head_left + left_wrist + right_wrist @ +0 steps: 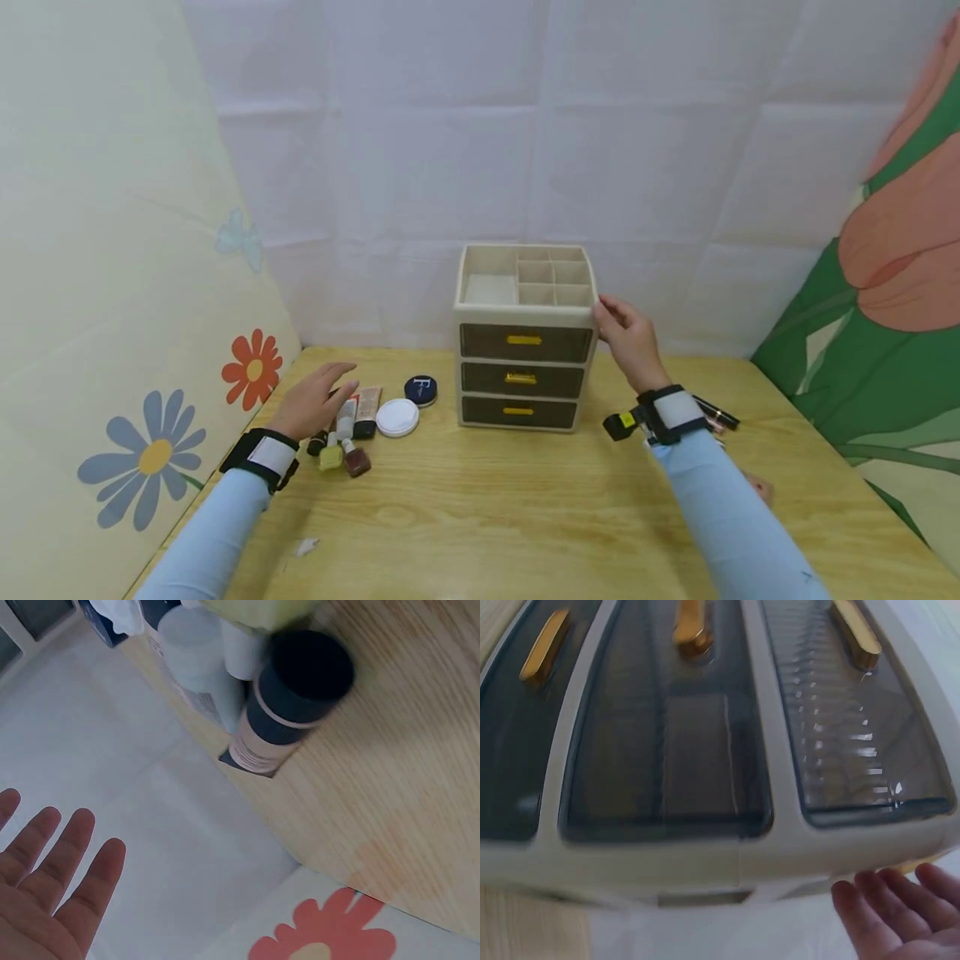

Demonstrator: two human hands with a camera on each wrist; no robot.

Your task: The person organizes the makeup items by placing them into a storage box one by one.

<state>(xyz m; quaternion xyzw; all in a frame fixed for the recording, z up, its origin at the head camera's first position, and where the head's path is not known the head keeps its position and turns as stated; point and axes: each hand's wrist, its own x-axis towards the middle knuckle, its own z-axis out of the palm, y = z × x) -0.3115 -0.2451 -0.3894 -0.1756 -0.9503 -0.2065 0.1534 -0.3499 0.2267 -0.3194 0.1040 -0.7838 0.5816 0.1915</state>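
Note:
A cream drawer organizer [525, 317] stands upright at the back of the table, with three dark drawer fronts and gold handles; its top is divided into compartments. My right hand [630, 340] is at its upper right corner, fingertips [855, 900] right at the side wall in the right wrist view. With fingers spread, my left hand [310, 404] hovers beside a group of cosmetics and holds nothing. That group has a beige tube with a black cap [367, 408], a pale tube [347, 419], a yellow bottle [331, 457] and a dark red bottle [357, 461].
Between that group and the organizer lie a white round case [397, 417] and a dark blue one [420, 389]. Black pen-like cosmetics [717, 412] lie at the right, partly behind my right wrist. A white scrap [307, 547] is near the front left.

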